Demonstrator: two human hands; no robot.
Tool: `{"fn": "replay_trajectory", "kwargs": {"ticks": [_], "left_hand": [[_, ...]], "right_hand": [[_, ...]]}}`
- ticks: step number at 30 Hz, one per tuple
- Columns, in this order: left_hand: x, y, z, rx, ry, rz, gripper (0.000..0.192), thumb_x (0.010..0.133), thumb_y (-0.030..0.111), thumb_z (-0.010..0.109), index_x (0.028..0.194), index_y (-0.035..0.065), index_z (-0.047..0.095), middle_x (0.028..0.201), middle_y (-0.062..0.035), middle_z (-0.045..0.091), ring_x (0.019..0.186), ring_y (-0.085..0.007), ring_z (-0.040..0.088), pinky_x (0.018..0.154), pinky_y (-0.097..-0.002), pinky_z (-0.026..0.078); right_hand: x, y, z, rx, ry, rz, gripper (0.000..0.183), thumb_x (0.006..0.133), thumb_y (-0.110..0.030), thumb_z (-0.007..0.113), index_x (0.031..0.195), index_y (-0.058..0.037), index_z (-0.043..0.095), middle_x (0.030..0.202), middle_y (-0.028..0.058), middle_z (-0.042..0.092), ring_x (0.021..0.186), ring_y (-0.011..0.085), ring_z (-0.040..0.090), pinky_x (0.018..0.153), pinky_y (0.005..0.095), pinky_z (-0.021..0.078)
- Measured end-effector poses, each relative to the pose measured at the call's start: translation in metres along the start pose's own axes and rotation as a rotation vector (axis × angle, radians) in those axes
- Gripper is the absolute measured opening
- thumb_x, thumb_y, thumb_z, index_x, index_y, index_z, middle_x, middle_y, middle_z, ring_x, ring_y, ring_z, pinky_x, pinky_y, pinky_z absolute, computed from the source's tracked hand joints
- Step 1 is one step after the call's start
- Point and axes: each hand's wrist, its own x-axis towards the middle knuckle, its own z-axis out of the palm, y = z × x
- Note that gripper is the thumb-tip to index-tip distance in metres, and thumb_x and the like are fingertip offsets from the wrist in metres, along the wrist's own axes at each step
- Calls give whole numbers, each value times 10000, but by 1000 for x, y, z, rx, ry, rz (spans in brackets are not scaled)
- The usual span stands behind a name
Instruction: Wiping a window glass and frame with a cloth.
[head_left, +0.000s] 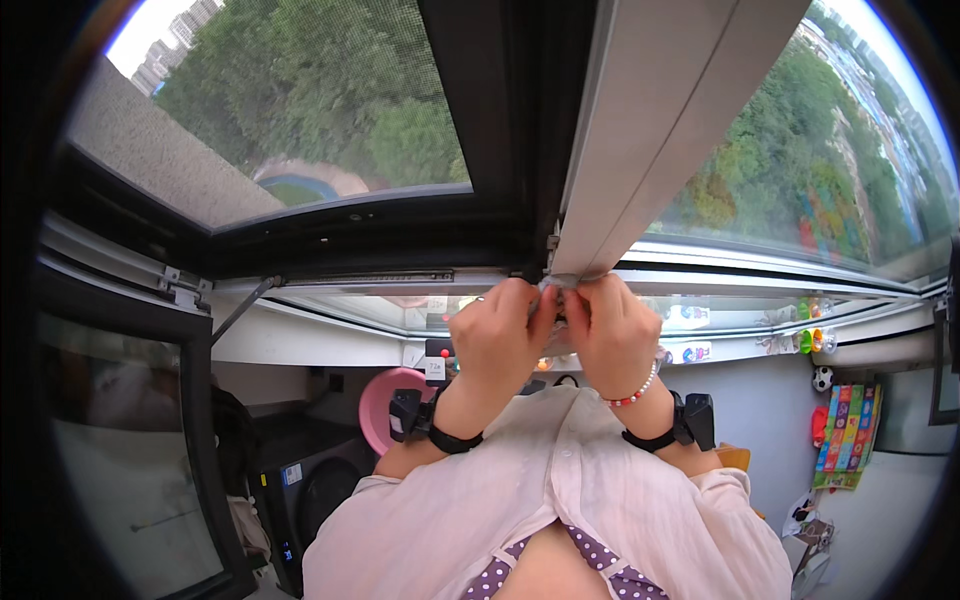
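Both of my hands meet in front of me, at the foot of a white window mullion (667, 112). My left hand (499, 330) pinches a small pale, crumpled piece of material (553, 286) between thumb and fingers. On its other side, my right hand (619, 330) pinches the same piece, its fingertips close to the mullion's lower end. What the material is cannot be made out, since the fingers cover most of it. The white window sill frame (750, 282) runs behind both hands.
Left of the mullion is a dark-framed insect screen (360, 97). An opened window sash (135, 450) stands at far left, with a metal stay arm (244, 309) above it. Small ornaments (814, 337) line the sill at right. Below are a pink basin (382, 405) and a dark washing machine (322, 487).
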Motion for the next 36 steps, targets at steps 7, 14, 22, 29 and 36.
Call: {"fn": "replay_trajectory", "kwargs": {"ticks": [7, 14, 22, 29, 36], "left_hand": [[-14, 15, 26, 39, -139, 95, 230, 888, 219, 764, 786, 99, 596, 693, -51, 627, 555, -264, 625, 497, -371, 471], [-21, -13, 5, 92, -120, -1, 212, 887, 213, 777, 814, 87, 623, 692, -65, 637, 572, -260, 644, 500, -368, 472], [-31, -9, 14, -108, -223, 19, 170, 879, 191, 786, 920, 79, 666, 741, -69, 671, 626, -271, 676, 547, -365, 506], [-25, -20, -1, -104, -131, -84, 139, 887, 144, 747, 921, 72, 634, 781, -106, 644, 646, -315, 659, 551, -409, 500], [-29, -13, 17, -171, -104, 11, 156, 872, 114, 781, 908, 59, 640, 718, -101, 617, 560, -253, 616, 503, -365, 465]], "right_hand": [[-26, 28, -9, -19, 49, 146, 167, 851, -95, 789, 877, -80, 625, 739, 89, 640, 571, 283, 636, 519, 389, 488], [-19, 12, 13, -63, -20, 26, 175, 857, -132, 783, 882, -88, 616, 741, 78, 640, 565, 285, 627, 521, 379, 487], [-27, 28, 1, -101, 13, 86, 193, 850, -157, 795, 836, -88, 615, 726, 72, 640, 567, 274, 635, 531, 371, 499], [-20, 9, 21, -98, 7, 27, 182, 836, -151, 800, 842, -91, 628, 714, 64, 646, 565, 275, 632, 524, 366, 496], [-26, 16, 8, -89, 26, 91, 165, 837, -119, 790, 850, -90, 628, 749, 66, 657, 594, 269, 640, 551, 361, 502]]}}
